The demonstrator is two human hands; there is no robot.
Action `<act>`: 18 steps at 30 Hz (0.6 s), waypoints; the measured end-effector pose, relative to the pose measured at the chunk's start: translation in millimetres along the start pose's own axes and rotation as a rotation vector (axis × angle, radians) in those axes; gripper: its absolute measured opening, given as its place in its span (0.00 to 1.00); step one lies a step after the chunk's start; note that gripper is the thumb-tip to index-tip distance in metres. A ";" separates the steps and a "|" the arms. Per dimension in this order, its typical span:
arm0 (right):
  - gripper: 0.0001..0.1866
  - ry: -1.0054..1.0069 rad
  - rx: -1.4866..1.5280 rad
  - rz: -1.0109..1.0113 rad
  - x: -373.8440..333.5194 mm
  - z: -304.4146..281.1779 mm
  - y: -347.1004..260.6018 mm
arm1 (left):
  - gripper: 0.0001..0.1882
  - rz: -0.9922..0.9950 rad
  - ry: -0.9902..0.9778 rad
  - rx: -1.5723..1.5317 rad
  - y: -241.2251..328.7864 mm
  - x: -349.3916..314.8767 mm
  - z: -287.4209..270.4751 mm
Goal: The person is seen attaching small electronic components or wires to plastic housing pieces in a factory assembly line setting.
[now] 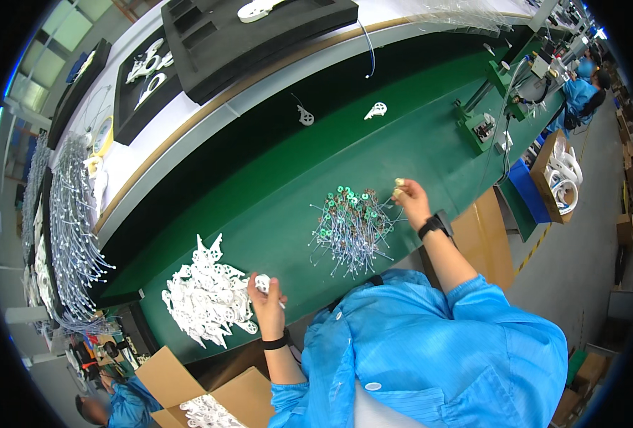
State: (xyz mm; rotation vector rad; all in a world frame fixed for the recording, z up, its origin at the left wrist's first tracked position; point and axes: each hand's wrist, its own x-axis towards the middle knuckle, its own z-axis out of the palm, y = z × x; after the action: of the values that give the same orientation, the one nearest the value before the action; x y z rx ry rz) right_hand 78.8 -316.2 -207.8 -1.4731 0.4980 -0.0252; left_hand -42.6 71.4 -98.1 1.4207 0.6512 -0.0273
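My left hand (267, 308) is closed around a white plastic part (262, 282) with a round end. It is just right of a heap of similar white plastic parts (206, 296) on the green bench. My right hand (414, 202), its fingertips covered in pale yellow, is pinched at the upper right edge of a pile of thin wires (352, 239). Those wires have green round pieces and brownish bits at their far ends. Whatever lies between the right fingers is too small to make out.
Two loose white parts (376, 110) lie toward the back. A green fixture (482, 128) stands at the right. Black foam trays (259, 43) fill the shelf above, with wire bundles (74, 228) hanging left. Cardboard boxes (484, 235) sit below. Co-workers in blue (580, 93) are farther off.
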 end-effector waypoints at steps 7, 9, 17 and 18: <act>0.16 -0.255 0.219 -0.157 -48.0 -29.1 -88.1 | 0.16 -0.161 -0.324 -0.365 26.1 -10.8 41.1; 0.15 -0.316 0.266 -0.181 -61.3 -22.1 -114.3 | 0.17 -0.285 -0.442 -0.507 44.0 -17.6 57.2; 0.10 -0.611 0.317 -0.667 -147.7 50.4 -188.3 | 0.26 -0.610 -0.845 -0.878 80.4 -37.0 89.5; 0.10 -0.632 0.298 -0.709 -152.8 56.2 -190.0 | 0.27 -0.619 -0.872 -0.930 81.5 -38.4 90.4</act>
State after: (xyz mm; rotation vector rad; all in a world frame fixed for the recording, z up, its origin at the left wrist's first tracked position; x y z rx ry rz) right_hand 14.0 -237.3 20.6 -1.2113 -0.5305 -0.1790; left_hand -6.1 -10.6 -7.3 0.1939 0.2582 -0.7014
